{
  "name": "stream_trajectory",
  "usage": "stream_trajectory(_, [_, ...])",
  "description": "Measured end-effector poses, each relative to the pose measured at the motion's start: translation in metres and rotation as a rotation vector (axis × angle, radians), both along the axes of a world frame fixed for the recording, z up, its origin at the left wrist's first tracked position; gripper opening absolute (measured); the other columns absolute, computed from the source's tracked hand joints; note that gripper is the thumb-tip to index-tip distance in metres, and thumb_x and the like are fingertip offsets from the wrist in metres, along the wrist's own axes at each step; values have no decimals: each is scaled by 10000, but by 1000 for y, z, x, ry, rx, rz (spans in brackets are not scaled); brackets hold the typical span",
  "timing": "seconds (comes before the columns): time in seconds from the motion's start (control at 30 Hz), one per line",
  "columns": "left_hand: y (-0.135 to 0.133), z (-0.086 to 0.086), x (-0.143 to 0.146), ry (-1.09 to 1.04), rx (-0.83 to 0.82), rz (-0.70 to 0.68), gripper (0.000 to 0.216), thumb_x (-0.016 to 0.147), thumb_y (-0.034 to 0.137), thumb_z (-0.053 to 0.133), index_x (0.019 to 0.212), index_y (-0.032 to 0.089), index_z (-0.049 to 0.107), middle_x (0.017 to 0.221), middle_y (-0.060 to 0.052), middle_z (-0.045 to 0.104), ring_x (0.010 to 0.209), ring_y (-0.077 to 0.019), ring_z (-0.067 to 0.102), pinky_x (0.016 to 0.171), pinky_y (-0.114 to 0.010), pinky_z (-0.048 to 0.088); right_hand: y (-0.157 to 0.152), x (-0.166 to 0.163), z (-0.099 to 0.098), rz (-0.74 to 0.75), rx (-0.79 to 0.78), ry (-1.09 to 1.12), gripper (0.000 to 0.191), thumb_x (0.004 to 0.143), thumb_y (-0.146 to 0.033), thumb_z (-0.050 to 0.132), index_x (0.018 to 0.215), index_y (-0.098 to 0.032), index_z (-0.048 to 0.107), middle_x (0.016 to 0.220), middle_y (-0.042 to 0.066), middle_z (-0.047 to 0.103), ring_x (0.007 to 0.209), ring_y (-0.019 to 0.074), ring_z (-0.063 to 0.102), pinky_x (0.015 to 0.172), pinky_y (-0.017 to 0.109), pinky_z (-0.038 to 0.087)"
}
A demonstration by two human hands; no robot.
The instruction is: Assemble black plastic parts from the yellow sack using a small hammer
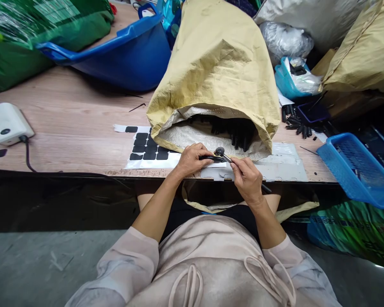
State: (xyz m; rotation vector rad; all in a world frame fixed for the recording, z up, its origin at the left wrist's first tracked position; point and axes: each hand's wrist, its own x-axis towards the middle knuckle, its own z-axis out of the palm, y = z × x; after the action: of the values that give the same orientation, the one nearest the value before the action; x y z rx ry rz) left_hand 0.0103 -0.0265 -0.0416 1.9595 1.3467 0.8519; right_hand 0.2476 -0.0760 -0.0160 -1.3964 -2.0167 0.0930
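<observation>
My left hand (194, 160) is closed on a slim black piece (213, 158) at the front edge of the table, in front of the open mouth of a yellow woven sack (220, 64). In my right hand (248, 178) is a small hammer (219, 151) with a round dark head, a metal shaft and a black handle end. Its head is right by the black piece, close to my left fingertips; I cannot tell whether they touch. Many black tube-like pieces (238, 135) lie inside the sack. A white sheet of black stickers (150, 151) is to the left of my left hand.
A blue basin (124, 55) and a white box with a cable (8, 123) stand on the left. At the right are a blue basket (355, 168), loose black pieces (296, 121) and a teal basket (288, 79). A grey plate (286, 164) lies along the table edge.
</observation>
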Motion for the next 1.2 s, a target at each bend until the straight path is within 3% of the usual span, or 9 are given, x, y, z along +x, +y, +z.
stream_trajectory(0.23, [-2, 3, 1, 25, -3, 14, 196, 846, 311, 774, 1029, 260, 826, 939, -30, 691, 974, -233, 648, 879, -363, 510, -4, 9, -1, 18, -2, 12, 256, 1064, -302, 540, 1142, -215, 768, 984, 52, 757, 901, 172, 714, 813, 268, 538])
stream_trajectory(0.4, [-1, 3, -2, 58, 15, -4, 180, 828, 300, 765, 994, 234, 781, 953, -31, 703, 978, -248, 646, 908, -393, 491, 10, 17, -6, -21, -18, 6, 268, 1064, -333, 535, 1144, -235, 772, 988, 54, 737, 923, 179, 689, 830, 283, 522])
stream_trajectory(0.57, [-1, 4, -4, 31, -2, -8, 176, 802, 255, 736, 972, 213, 714, 1000, -34, 718, 964, -242, 645, 905, -390, 491, 32, 24, -20, -112, 57, -140, 237, 1031, -327, 576, 1072, -249, 795, 919, 56, 685, 868, 202, 602, 816, 324, 462])
stream_trajectory(0.73, [-1, 4, -5, 17, -10, -7, 173, 786, 244, 729, 955, 221, 700, 996, -26, 716, 957, -236, 638, 905, -384, 485, 36, 25, -32, -144, 69, -177, 237, 1023, -337, 579, 1096, -250, 787, 942, 66, 662, 881, 216, 550, 810, 345, 416])
stream_trajectory(1.1, [-1, 4, -4, 10, -2, 10, 153, 802, 263, 730, 941, 209, 696, 988, -38, 710, 968, -234, 636, 907, -379, 492, 33, 21, -32, -156, 57, -181, 254, 1032, -339, 552, 1101, -247, 778, 955, 76, 653, 895, 229, 530, 829, 355, 404])
stream_trajectory(1.2, [-12, 10, -6, -115, -19, 36, 200, 846, 355, 721, 978, 207, 690, 1029, -59, 714, 983, -239, 648, 901, -378, 511, 33, 20, -31, -163, 36, -186, 253, 1028, -326, 551, 1115, -247, 774, 963, 79, 643, 898, 230, 523, 829, 355, 402])
